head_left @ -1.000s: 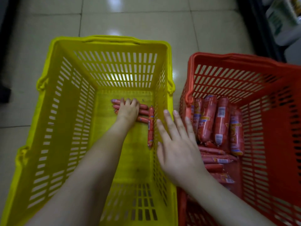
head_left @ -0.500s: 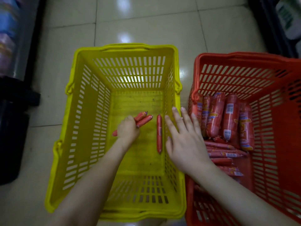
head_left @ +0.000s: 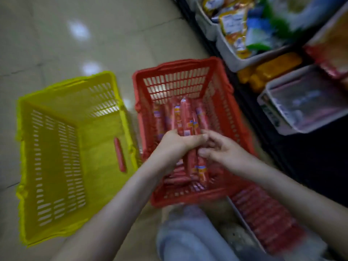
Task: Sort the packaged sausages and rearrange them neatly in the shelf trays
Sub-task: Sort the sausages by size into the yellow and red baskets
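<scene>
Nearest the camera, a knee in pale denim (head_left: 188,234) rises from the bottom edge. Just right of it, a white-rimmed tray (head_left: 237,213) on the floor holds a packed row of thin red sausages.

Beyond the knee stands the red basket (head_left: 188,199), and both hands meet above its middle. The left hand (head_left: 175,146) has its grip closed round a bundle of thin sausages (head_left: 190,161), with the thumb laid across the top and the sticks pointing toward the basket's far wall. The right hand (head_left: 224,150) has a narrow grip, its thumb and curled fingers pinching the same bundle from the right side. More thin sausages lie loose on the basket's bottom under the hands. Thick labelled sausages (head_left: 183,113) lie side by side against its far wall.

Left of the red basket, almost touching it, is the yellow basket (head_left: 24,166). A single thin sausage (head_left: 119,154) lies on its bottom along the right wall.

Farther off is the tiled floor (head_left: 75,44). At the far right, blurred shelf trays (head_left: 233,62) hold bright packets, yellow packs (head_left: 273,67) and a clear-wrapped tray (head_left: 305,104).
</scene>
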Tool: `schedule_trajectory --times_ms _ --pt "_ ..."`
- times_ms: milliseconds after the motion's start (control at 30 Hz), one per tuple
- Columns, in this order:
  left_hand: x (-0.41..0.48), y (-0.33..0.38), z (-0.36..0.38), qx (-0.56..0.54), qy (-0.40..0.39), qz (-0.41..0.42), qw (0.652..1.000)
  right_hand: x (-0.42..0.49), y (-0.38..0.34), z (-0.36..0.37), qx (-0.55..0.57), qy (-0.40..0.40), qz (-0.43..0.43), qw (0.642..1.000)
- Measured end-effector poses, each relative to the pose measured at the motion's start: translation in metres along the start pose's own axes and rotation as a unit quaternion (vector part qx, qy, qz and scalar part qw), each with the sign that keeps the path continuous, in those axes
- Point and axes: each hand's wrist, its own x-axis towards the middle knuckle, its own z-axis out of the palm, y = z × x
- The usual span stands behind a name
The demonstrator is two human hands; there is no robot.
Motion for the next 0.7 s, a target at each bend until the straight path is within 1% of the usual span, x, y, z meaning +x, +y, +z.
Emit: schedule_trajectory --times_ms 100,167,200,267,333,367,467,567,633,700 --pt "0.005 -0.030 0.085 0.055 -0.093 -0.037 0.993 -0.080 0.037 -0.053 0.069 0.082 0.027 0.994" --pt "0.008 -0.055 0.134 0.140 -0.136 -0.036 0.980 -0.127 0.066 -0.079 0.091 0.133 0.035 0.986" --pt "0.008 -0.069 0.156 0.172 -0.151 -0.041 0.973 -0.146 0.084 -0.090 0.090 0.165 0.038 0.981" --pt "0.012 -0.096 0.194 0.199 -0.183 -0.053 0.961 -0.176 0.118 -0.109 0.076 0.220 0.057 0.971" --pt "0.018 -0.123 0.221 0.232 -0.204 -0.058 0.949 -0.193 0.150 -0.121 0.008 0.267 0.080 0.960" --pt "0.025 -0.137 0.230 0.256 -0.212 -0.062 0.941 -0.197 0.165 -0.124 -0.011 0.289 0.084 0.954" --pt "0.046 -0.173 0.240 0.310 -0.225 -0.074 0.921 -0.199 0.206 -0.129 0.017 0.321 0.077 0.944" --pt "0.067 -0.201 0.231 0.333 -0.216 -0.087 0.914 -0.189 0.237 -0.129 0.038 0.362 0.095 0.927" --pt "0.081 -0.216 0.219 0.342 -0.199 -0.095 0.913 -0.180 0.259 -0.131 -0.012 0.390 0.112 0.914" --pt "0.094 -0.226 0.207 0.367 -0.170 -0.102 0.909 -0.173 0.278 -0.132 -0.095 0.386 0.137 0.907"
